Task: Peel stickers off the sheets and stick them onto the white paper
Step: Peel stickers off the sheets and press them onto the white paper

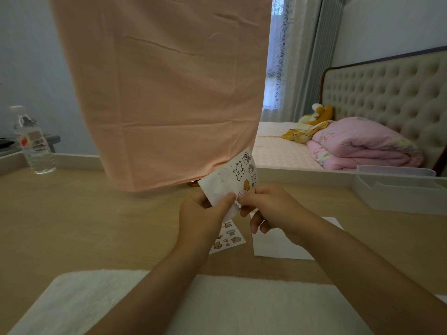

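Left hand [205,211] grips sheet [233,177]; right hand [268,206] pinches sticker [238,202], part-peeled. Visible paper [278,243] bare: sticking likely all left.

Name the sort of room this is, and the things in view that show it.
Most likely a bedroom: a bed with a tufted headboard and a folded pink quilt stands beyond the wooden desk, with curtains beside it.

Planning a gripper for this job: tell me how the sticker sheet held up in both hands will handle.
The sticker sheet is probably thin and floppy: it bends slightly above the left hand gripping its lower part. Likely very light, since a finger pinch holds it up. It may crease where the right hand pinches its edge.
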A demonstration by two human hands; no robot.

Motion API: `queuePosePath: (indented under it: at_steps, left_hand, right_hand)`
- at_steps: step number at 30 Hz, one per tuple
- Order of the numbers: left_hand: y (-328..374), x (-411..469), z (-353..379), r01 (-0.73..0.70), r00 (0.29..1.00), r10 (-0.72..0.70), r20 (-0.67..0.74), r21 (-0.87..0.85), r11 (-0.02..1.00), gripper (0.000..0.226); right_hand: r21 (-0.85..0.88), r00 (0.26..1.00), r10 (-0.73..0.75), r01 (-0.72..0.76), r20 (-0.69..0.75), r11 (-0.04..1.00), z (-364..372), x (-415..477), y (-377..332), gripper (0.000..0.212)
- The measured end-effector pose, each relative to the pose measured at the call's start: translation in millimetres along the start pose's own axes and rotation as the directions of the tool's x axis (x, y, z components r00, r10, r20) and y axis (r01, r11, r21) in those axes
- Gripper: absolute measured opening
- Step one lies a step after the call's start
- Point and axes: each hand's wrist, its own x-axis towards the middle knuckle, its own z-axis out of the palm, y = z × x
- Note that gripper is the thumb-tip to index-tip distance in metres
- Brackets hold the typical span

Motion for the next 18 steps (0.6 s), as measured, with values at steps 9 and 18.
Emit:
queuePosePath:
  at_steps: [9, 18]
  left_hand:
    - [-7.1, 11.8, -10.7, -0.481, 0.845, 0.535, 0.021, 0.467, 0.742, 0.094]
    - [-9.4, 37.3, -37.7, -0.674, 0.569, 0.609, 0.552, 0.737, -0.038, 0.068]
  right_hand:
    - [-0.043, 1.000, 0.013, -0.013, 0.015, 0.999, -3.9, 2.0, 3.0, 0.015]
    - [-0.404, 0.957, -0.283, 0.235, -0.064, 0.884, -1.6, 6.7, 17.1, 0.018]
